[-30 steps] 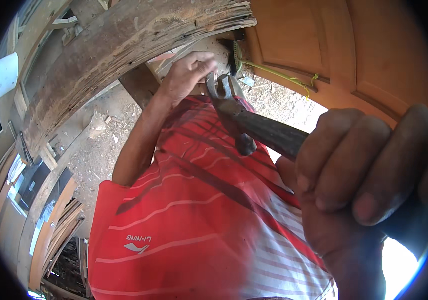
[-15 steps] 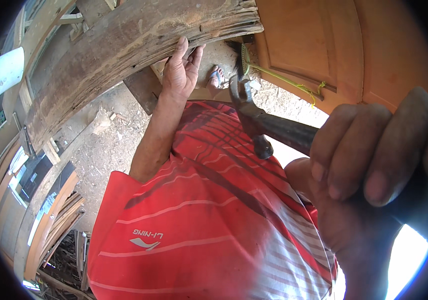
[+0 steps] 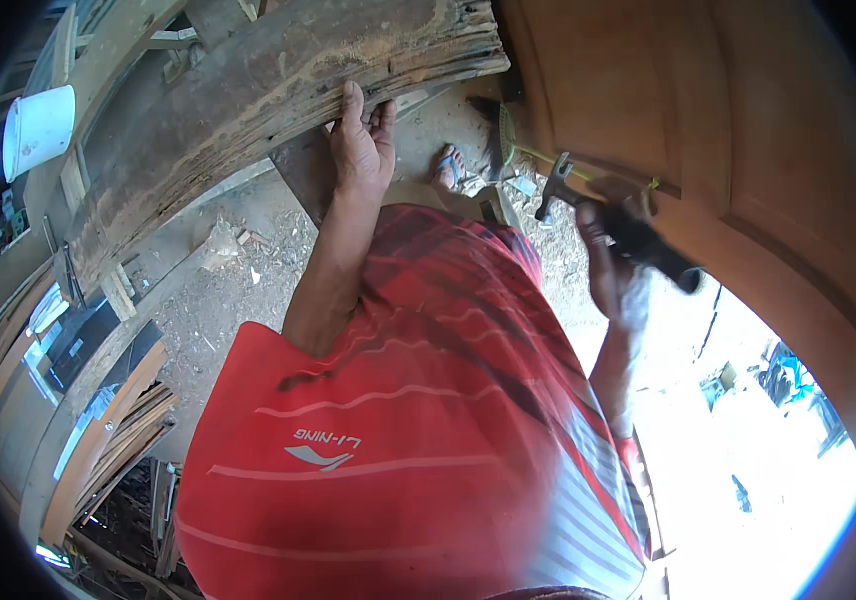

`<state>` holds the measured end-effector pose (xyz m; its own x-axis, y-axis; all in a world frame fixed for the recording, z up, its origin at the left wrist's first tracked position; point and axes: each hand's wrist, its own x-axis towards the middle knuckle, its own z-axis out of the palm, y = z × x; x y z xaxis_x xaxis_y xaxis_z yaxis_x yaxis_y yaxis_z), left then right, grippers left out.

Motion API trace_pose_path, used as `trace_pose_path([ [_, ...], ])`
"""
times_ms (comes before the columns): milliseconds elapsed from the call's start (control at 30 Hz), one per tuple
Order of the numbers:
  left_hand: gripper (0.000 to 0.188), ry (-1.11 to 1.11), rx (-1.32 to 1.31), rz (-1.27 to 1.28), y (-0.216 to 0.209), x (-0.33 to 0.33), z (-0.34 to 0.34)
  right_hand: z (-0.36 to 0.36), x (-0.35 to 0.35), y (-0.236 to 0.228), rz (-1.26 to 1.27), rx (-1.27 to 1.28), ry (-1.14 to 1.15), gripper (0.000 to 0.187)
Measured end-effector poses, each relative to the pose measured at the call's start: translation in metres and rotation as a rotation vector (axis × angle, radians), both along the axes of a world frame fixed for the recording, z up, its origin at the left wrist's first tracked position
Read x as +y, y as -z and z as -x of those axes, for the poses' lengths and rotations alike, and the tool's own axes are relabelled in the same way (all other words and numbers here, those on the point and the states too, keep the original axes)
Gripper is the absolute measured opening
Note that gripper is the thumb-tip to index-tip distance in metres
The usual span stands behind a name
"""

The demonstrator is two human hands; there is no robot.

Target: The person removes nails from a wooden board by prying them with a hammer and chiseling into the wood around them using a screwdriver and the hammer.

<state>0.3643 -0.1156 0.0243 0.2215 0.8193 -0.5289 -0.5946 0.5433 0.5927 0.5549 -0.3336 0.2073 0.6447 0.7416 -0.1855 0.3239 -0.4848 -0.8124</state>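
My left hand (image 3: 362,150) grips the near edge of a thick, weathered wooden plank (image 3: 248,110), with the thumb lying up against its split side. Part of the fingers is hidden at the plank's edge. My right hand (image 3: 608,265) is closed around the dark handle of a claw hammer (image 3: 648,248), its fingers smeared by motion. The hammer's head points up and to the left, apart from the plank, and the handle's butt sticks out to the lower right.
A brown panelled wooden door (image 3: 618,100) stands at the right, with a yellow-green cord near it. At the left are a white bucket (image 3: 40,130) and stacked boards (image 3: 133,435). Wood chips litter the ground (image 3: 238,290). A sandalled foot (image 3: 450,165) shows beyond my shirt.
My right hand and the hammer have dropped away from close to the camera, toward the door's lower edge. My left hand keeps its place on the plank.
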Motion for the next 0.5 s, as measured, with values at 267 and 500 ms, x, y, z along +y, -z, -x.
trace_pose_path([
  [267,0.052,0.228,-0.015,0.048,-0.012,0.005,0.006,0.005,-0.064,0.094,0.217,0.459,0.240,0.048],
  [500,0.047,0.863,0.207,-0.185,-0.068,0.017,0.062,0.048,-0.044,0.062,-0.473,1.124,0.357,0.050],
])
